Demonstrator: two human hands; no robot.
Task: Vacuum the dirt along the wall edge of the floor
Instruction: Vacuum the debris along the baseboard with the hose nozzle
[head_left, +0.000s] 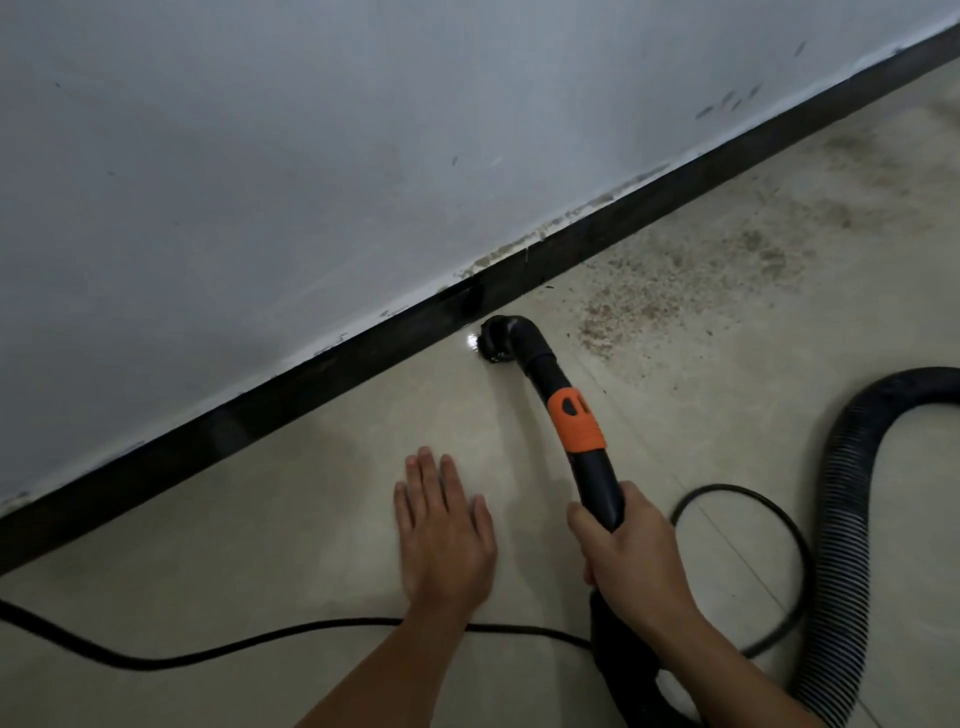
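My right hand (623, 551) grips the black vacuum wand (597, 467), with its nozzle (496, 340) beside the dark skirting (311, 374) at mid-frame. My left hand (444, 535) lies flat and open on the floor (260, 519). The dirt (691, 275) spreads from right of the nozzle toward the upper right. The cord (208, 649) passes beneath my left forearm and could snag if I shift. The hose (852, 493) could drag through the grit and scatter it. The nozzle's mouth is hidden, and the vacuum body is out of frame.
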